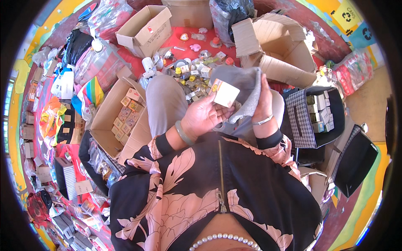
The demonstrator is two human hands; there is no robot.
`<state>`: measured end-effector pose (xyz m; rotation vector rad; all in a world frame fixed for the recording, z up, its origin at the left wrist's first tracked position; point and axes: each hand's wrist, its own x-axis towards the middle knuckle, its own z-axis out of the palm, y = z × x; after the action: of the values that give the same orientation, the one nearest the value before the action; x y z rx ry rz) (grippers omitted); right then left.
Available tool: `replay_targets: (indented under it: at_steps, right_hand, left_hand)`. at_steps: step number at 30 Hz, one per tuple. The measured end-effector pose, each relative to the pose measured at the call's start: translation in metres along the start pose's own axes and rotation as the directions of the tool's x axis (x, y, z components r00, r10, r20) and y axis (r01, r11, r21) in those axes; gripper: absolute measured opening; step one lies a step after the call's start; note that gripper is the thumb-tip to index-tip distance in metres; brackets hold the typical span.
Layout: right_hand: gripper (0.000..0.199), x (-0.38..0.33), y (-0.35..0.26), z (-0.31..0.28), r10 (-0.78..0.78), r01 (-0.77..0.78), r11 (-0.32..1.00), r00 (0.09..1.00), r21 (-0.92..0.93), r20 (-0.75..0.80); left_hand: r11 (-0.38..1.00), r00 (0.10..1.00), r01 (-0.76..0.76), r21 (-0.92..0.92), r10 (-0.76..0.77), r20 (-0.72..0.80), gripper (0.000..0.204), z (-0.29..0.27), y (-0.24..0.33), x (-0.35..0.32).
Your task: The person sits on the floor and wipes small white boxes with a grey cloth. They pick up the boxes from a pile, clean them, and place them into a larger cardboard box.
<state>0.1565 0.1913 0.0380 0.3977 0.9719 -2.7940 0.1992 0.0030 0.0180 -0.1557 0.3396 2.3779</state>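
Note:
My left hand (204,114) grips a small white carton (226,93) with a yellow printed edge between thumb and fingers. A grey cloth (246,83) hangs from my right hand (263,102), whose fingers are partly hidden behind it. The carton sits just in front of the cloth's left side, above my lap. Beyond my knees lies a heap of small bottles and boxes (205,72), some with yellow caps.
An open carton of small patterned boxes (125,113) stands at my left. On the right, a checked fabric bin (299,121) holds several small boxes. Two open cardboard boxes (144,35) (274,69) stand beyond the heap. Plastic bags (98,62) lie at far left.

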Motion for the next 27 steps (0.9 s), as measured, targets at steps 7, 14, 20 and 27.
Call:
replay_targets:
  at_steps: [7,14,20,27]
  right_hand:
    - [0.044,-0.026,0.014,0.035,-0.161,0.743,-0.476,0.453,-0.472,0.877]
    - [0.021,-0.021,0.026,0.024,-0.391,0.698,-0.032,0.650,-0.716,0.652]
    - [0.025,-0.011,0.010,0.014,-0.435,0.416,0.748,0.896,-0.517,0.092]
    - [0.038,-0.016,-0.044,0.001,-0.264,0.201,0.963,0.837,0.180,0.479]
  left_hand:
    - [0.997,1.000,-0.009,-0.072,0.010,0.003,0.039,-0.003,-0.010,0.010]
    - [0.999,0.999,0.034,0.016,-0.034,-0.006,0.034,-0.007,-0.012,0.004]
    - [0.872,0.994,-0.094,0.481,0.058,0.090,0.039,0.003,-0.015,0.003]
    - [0.284,0.816,-0.504,0.815,0.465,0.342,0.072,0.007,0.010,-0.001]
